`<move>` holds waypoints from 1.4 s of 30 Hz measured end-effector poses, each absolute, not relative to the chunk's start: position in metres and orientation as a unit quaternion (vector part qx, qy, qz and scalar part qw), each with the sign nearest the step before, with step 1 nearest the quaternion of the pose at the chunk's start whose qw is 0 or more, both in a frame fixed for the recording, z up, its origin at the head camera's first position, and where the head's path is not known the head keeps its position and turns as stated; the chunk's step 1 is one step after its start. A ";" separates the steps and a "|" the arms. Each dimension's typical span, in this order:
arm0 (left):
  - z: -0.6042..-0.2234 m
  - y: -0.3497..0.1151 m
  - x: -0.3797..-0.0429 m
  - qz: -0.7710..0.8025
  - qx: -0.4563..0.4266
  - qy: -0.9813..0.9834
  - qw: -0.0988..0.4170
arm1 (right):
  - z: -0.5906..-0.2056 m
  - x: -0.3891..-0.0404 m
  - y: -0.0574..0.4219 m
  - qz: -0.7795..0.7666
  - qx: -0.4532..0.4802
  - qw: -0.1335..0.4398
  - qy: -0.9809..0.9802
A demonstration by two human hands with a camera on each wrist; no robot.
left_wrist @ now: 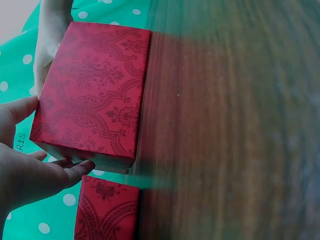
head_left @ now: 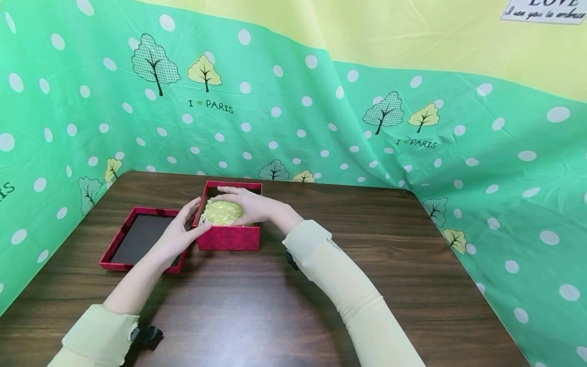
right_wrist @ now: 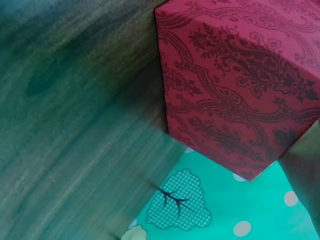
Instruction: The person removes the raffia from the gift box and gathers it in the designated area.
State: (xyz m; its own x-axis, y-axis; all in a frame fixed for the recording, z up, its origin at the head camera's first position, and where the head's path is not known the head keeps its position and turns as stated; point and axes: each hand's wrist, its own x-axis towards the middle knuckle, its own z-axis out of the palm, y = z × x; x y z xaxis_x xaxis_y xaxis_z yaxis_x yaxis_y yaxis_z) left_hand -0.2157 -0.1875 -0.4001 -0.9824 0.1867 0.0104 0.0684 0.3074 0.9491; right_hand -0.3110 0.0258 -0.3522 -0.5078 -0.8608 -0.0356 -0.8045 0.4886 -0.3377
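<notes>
A red patterned box [head_left: 228, 238] stands without its lid on the table, holding pale yellow shredded paper filler [head_left: 221, 212]. My left hand [head_left: 175, 235] touches its left front corner: the thumb lies at the front rim and the fingers extend along the left side. In the left wrist view, that thumb and the fingertips [left_wrist: 86, 167] meet the box around its corner. Over the filler, my right hand [head_left: 249, 205] reaches into the box from the right, fingers spread and bent down; the box wall hides it in the right wrist view, where the red side [right_wrist: 240, 90] shows.
Left of the box lies a shallow red lid [head_left: 120, 239], dark inside facing up, its edge close to my left wrist. The brown wooden table [head_left: 367, 244] extends to the right and front. A green dotted cloth [head_left: 284, 122] hangs behind and beside it.
</notes>
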 end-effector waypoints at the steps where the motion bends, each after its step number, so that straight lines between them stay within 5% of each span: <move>1: -0.400 -0.187 -0.216 0.584 0.079 0.806 0.051 | -0.352 -0.312 0.025 -0.135 -0.486 0.105 0.857; 32: -0.407 -0.184 -0.220 0.597 0.067 0.798 0.049 | -0.359 -0.336 0.004 0.028 -0.493 0.203 0.846; 42: -0.408 -0.185 -0.218 0.607 0.066 0.791 0.041 | -0.359 -0.337 -0.001 0.017 -0.483 0.197 0.853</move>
